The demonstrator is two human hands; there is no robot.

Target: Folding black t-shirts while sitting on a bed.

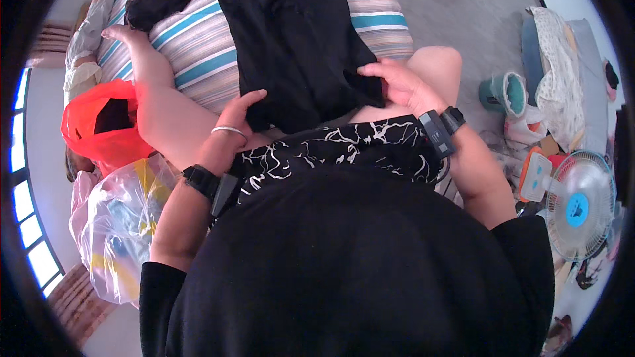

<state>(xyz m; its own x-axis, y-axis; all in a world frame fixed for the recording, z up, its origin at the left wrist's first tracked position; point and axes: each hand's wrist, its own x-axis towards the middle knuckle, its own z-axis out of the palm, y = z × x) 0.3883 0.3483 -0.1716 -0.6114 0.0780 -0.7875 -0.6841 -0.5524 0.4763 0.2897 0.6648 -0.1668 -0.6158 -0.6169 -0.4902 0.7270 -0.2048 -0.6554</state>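
A black cloth garment [297,34] lies spread lengthwise before me over a striped bed sheet [198,64], its near end close to my lap. My left hand [237,115], with a bangle at the wrist, holds the near left corner, thumb on top and fingers hidden beneath. At the near right edge, my right hand [399,84] pinches the fabric, which folds up a little between thumb and fingers. The garment's far end runs out of the top of the view, so its exact kind cannot be told.
More dark clothing [161,2] is heaped at the far left of the bed. Left of my leg sit a red plastic bag [106,119] and a stuffed clear plastic bag [124,228]. A green bin [501,94] and an electric fan [578,208] stand on the right.
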